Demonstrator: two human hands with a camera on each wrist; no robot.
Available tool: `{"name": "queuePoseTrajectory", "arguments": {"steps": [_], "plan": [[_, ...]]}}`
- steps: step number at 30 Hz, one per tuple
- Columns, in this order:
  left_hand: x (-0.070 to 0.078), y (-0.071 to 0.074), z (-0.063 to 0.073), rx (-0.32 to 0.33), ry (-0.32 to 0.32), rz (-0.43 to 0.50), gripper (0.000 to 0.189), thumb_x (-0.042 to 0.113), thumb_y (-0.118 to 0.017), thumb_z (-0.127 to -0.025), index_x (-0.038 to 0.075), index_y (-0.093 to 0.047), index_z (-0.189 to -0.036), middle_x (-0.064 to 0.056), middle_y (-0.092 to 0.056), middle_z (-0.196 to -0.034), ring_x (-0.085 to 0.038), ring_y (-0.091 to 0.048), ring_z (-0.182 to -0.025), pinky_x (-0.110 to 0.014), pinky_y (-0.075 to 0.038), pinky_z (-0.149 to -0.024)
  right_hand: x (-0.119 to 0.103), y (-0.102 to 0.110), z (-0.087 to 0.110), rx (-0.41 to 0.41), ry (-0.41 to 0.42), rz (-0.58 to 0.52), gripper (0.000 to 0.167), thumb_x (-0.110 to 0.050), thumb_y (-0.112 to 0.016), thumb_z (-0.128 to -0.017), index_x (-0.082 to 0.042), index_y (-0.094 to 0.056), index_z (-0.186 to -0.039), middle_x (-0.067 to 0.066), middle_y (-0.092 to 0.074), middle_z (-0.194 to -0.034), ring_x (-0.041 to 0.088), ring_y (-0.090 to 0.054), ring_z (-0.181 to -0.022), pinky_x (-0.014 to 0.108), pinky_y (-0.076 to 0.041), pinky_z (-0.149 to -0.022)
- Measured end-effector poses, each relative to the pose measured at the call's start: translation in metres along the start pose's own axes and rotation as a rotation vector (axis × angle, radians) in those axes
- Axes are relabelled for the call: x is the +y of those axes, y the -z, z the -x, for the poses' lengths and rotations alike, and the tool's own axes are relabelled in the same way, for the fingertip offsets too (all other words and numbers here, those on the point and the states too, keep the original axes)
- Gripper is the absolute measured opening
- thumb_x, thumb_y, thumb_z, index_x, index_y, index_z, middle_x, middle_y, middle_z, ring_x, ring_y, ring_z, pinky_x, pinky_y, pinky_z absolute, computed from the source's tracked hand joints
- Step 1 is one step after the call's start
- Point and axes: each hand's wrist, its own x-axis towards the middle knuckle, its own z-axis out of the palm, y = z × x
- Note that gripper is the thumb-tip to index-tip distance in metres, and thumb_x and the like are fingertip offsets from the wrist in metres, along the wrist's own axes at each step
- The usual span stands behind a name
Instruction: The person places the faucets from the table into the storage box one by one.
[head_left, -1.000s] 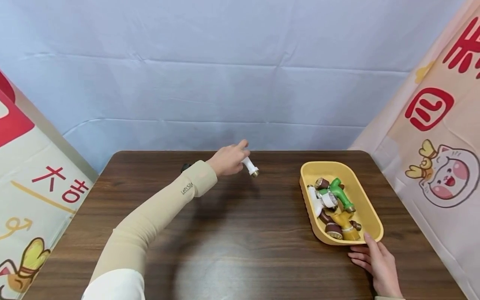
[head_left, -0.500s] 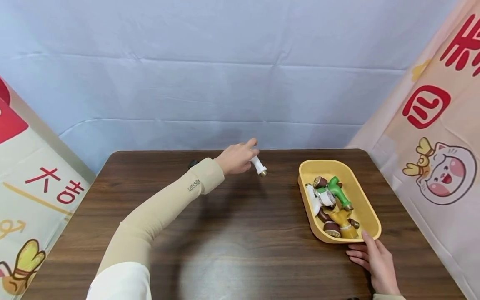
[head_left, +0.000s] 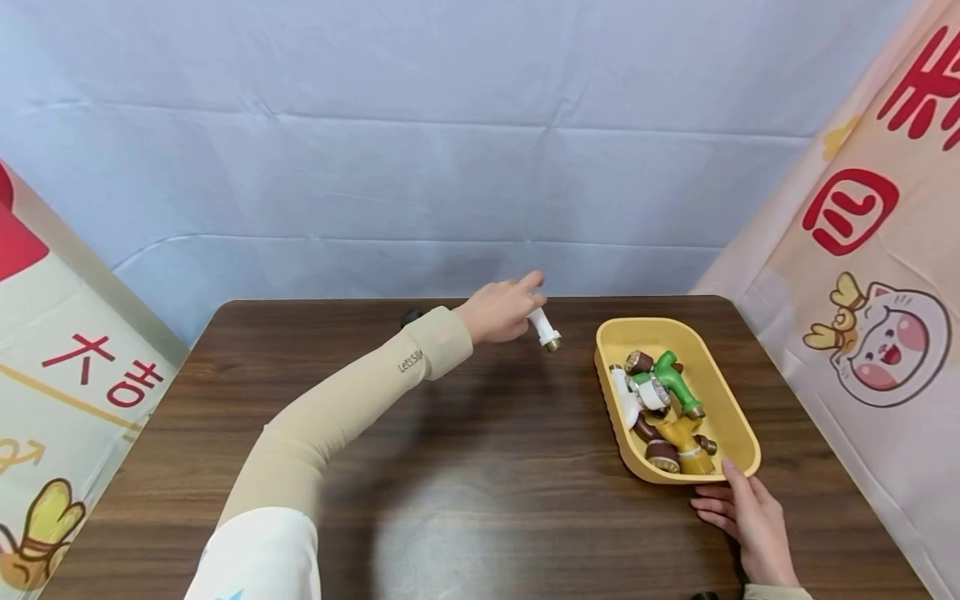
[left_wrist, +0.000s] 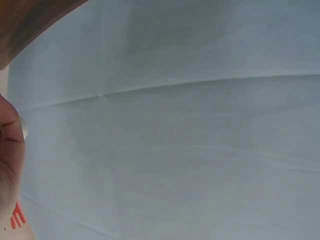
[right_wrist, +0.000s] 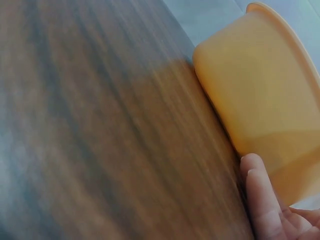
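My left hand (head_left: 501,310) reaches across the far part of the table and grips a white tap-like piece (head_left: 543,327). Its brass-coloured end points down toward the tray, and its upper part is hidden by my fingers. In the left wrist view only the edge of the left hand (left_wrist: 9,150) shows. On the right stands a yellow plastic tray (head_left: 731,408) with several similar pieces heaped in it: a green one (head_left: 677,385), a mustard one (head_left: 686,442), white and maroon ones. My right hand (head_left: 757,525) holds the tray's near corner, thumb over the rim, fingers against the outer wall.
The dark wooden table (head_left: 480,433) fills the middle. A small black object (head_left: 411,317) shows behind the left sleeve, and another dark bit (head_left: 705,596) at the bottom edge. A pale cloth (head_left: 420,150) hangs behind the table, with printed cloths (head_left: 877,317) at the sides.
My left hand has moved to the right, toward the tray, carrying the white tap-like piece. The right hand keeps its hold on the tray's near corner.
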Motion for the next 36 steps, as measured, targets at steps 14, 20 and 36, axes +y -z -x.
{"name": "queuePoseTrajectory", "arguments": {"steps": [14, 20, 36], "plan": [[0.025, -0.011, -0.030, -0.065, -0.061, -0.031, 0.025, 0.013, -0.056, -0.084, 0.011, -0.060, -0.109, -0.008, -0.040, -0.114, -0.020, -0.055, -0.077, -0.025, -0.048, -0.062, -0.002, 0.000, 0.001, 0.005, 0.005, 0.007, 0.042, -0.050, -0.046, -0.089, -0.014, -0.039, -0.111, -0.003, -0.064, -0.064, 0.013, -0.064, -0.060, 0.028, -0.053, -0.058], [0.040, -0.018, -0.043, -0.100, -0.083, -0.019, 0.026, 0.012, -0.055, -0.085, 0.010, -0.060, -0.110, -0.010, -0.041, -0.116, -0.019, -0.054, -0.075, -0.025, -0.048, -0.065, -0.002, 0.000, 0.001, 0.014, -0.007, 0.024, 0.045, -0.051, -0.046, -0.089, -0.013, -0.039, -0.112, -0.003, -0.064, -0.065, 0.013, -0.064, -0.060, 0.029, -0.053, -0.059], [0.062, -0.027, -0.079, -0.123, 0.025, 0.091, 0.030, 0.013, -0.053, -0.088, 0.012, -0.058, -0.117, -0.008, -0.041, -0.115, -0.010, -0.050, -0.067, -0.020, -0.044, -0.060, 0.000, 0.001, 0.001, -0.005, 0.015, 0.000, 0.042, -0.048, -0.047, -0.090, -0.012, -0.040, -0.111, -0.003, -0.064, -0.065, 0.013, -0.064, -0.060, 0.028, -0.053, -0.058]]}}
